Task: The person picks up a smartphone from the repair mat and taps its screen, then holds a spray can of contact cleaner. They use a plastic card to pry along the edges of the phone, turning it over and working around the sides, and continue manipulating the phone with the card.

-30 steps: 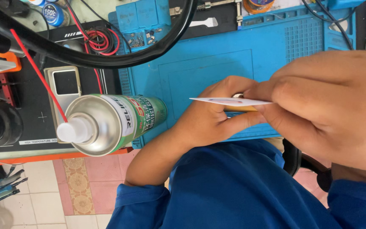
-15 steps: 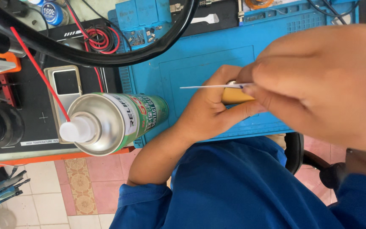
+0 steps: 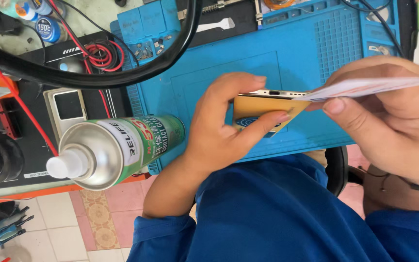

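Observation:
My left hand (image 3: 221, 128) grips a gold-backed phone (image 3: 263, 111) on edge above the blue work mat (image 3: 248, 63), its metal bottom edge and port facing up. My right hand (image 3: 389, 126) pinches a thin white card (image 3: 369, 86) whose tip touches the phone's right end. A spray can (image 3: 117, 148) with a green and white label and a white nozzle lies on its side left of my left hand. Both forearms wear blue sleeves.
A thick black cable (image 3: 122, 73) loops across the bench top. A red straw (image 3: 20, 104) leans by the can, and a small grey device (image 3: 66, 109) lies on a black pad. A coiled red wire (image 3: 98, 53), small pots (image 3: 44, 24) and tools sit along the far edge.
My left hand has turned the phone so its gold back shows. My right hand has shifted right, and the white card now lies at the phone's right end.

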`<state>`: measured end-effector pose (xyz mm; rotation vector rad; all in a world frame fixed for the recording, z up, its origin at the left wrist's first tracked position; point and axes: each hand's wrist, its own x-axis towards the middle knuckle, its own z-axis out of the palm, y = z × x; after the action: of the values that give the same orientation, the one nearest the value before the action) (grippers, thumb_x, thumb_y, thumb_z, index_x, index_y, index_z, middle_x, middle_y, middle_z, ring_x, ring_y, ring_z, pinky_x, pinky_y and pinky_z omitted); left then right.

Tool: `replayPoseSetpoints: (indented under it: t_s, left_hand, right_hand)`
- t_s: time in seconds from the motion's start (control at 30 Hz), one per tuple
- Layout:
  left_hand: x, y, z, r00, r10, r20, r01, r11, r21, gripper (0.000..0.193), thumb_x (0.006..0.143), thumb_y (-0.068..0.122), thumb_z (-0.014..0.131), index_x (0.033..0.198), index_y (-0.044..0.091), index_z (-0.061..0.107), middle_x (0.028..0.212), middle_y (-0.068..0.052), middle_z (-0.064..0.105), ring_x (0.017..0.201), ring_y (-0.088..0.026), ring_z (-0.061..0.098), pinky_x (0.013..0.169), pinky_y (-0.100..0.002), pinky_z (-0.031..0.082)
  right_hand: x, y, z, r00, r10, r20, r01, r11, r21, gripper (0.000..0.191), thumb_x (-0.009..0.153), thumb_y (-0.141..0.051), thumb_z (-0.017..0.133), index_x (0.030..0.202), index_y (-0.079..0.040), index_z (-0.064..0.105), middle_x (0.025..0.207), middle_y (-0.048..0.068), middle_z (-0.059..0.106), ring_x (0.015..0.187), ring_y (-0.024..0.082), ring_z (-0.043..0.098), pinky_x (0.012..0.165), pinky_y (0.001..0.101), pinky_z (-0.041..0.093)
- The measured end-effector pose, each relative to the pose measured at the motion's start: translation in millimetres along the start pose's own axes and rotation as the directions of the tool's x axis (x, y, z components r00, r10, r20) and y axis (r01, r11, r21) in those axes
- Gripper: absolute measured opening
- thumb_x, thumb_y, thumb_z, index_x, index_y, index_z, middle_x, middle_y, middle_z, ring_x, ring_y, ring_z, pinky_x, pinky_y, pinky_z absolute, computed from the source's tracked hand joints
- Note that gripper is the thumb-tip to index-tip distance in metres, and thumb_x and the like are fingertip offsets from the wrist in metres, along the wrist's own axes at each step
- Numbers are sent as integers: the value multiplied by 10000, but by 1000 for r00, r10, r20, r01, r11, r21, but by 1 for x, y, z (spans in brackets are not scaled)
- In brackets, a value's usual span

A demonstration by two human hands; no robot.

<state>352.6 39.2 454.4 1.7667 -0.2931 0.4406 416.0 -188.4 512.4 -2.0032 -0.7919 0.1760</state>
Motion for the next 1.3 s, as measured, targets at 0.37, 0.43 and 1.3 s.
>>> replayPoseSetpoints:
  t_s: [0.37,0.43,1.3]
  left_hand:
    - [8,54,2,987,82,136,-133,894,427,369,886,89,881,1156,74,630,1169,-95,558,1057,-283,585,886,-349,512]
    - [8,58,4,990,53,127,-102,903,417,359,865,89,856,1137,58,623,1144,-86,569,1017,-278,584,859,-352,501]
    - [3,60,13,999,31,32,-40,928,371,217,911,71,759,1079,68,621,1055,-68,577,997,-237,553,844,-329,452]
  right_hand:
    - [-32,26,44,958,-16,-287,110,943,313,81,1045,15,592,1095,58,546,1048,186,700,832,153,689,723,244,565]
    - [-33,30,46,955,-44,-295,119,963,241,64,1029,34,601,1072,62,562,1023,196,707,811,172,689,690,256,556]
    - [-39,50,53,973,-20,-231,62,982,178,160,926,-53,806,1026,14,701,969,115,709,815,151,682,685,239,521]
